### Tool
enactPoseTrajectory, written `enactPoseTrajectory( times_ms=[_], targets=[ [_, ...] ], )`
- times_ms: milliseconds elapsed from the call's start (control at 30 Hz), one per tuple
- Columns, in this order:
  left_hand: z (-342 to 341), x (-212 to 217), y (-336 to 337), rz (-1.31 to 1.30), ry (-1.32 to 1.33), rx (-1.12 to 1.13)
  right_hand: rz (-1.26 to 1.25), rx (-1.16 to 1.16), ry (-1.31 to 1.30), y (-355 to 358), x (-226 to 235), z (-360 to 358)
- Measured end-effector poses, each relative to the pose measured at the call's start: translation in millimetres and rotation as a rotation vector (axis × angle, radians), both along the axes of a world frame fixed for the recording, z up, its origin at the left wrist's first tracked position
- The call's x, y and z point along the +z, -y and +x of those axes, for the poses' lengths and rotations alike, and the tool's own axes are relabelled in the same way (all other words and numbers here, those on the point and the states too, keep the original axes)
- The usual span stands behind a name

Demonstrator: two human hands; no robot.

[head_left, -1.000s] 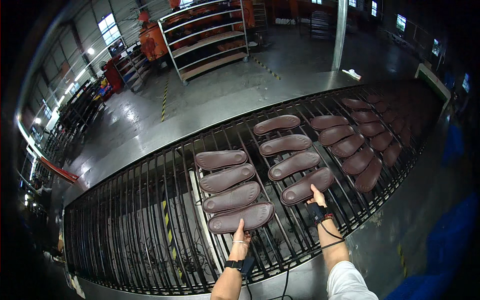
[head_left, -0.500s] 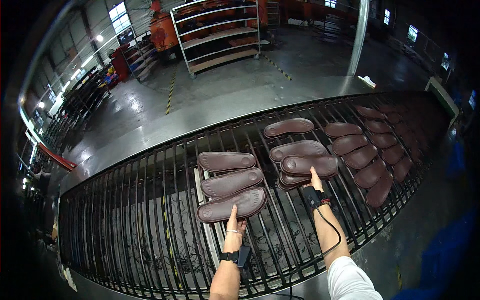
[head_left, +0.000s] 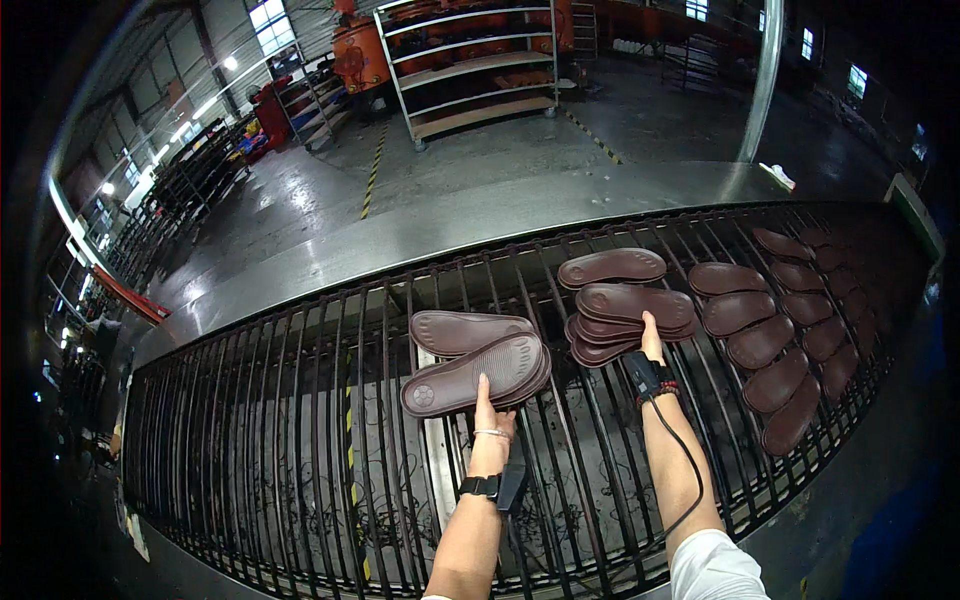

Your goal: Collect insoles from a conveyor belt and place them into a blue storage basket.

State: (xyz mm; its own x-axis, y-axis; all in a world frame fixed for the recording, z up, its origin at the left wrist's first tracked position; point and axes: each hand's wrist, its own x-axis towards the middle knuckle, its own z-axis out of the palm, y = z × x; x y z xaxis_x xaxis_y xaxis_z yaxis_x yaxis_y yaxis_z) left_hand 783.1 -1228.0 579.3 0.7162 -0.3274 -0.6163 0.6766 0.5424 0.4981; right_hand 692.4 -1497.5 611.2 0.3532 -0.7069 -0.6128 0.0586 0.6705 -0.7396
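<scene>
My left hand [head_left: 491, 428] is closed on the near edge of a small stack of brown shoe soles [head_left: 478, 374], its thumb on the patterned top one. That stack lies slanted over the near part of other brown soles [head_left: 455, 330]. To the right, my right hand [head_left: 651, 348] grips a thicker stack of brown soles [head_left: 632, 303], thumb on top and fingers hidden beneath. Just beyond it a brown sole [head_left: 612, 267] lies on the slatted conveyor [head_left: 300, 430].
More soles [head_left: 740, 312] lie in rows along the conveyor's right part. A metal ledge [head_left: 480, 225] borders its far side, with a steel post [head_left: 762, 90] behind. A wheeled shelf rack [head_left: 480, 75] stands on the floor beyond.
Both hands have moved away from me with their soles. The left-hand sole now lies over the middle pile, and the right-hand soles over the pile behind them. The view has shifted slightly.
</scene>
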Motion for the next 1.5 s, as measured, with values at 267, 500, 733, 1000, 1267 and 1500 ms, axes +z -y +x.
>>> enactPoseTrajectory(
  times_ms=[267,500,733,1000,1267,1500],
  targets=[
    [15,9,4,-0.162,0.36,0.198,-0.421,0.006,0.615,4,-35,23],
    [106,-6,16,0.098,0.187,0.17,-0.286,0.01,0.138,32,-4,98],
    [74,13,48,0.217,0.132,0.028,-0.199,0.042,0.0,73,-15,128],
    [88,3,64,0.12,0.335,0.385,-0.194,0.042,0.069,63,-28,148],
    [28,24,-25,0.0,0.439,0.009,-0.079,0.072,0.606,44,-23,76],
    [-94,95,-218,0.238,0.545,-0.316,0.027,0.661,0.453,-106,72,-84]
  ],
)
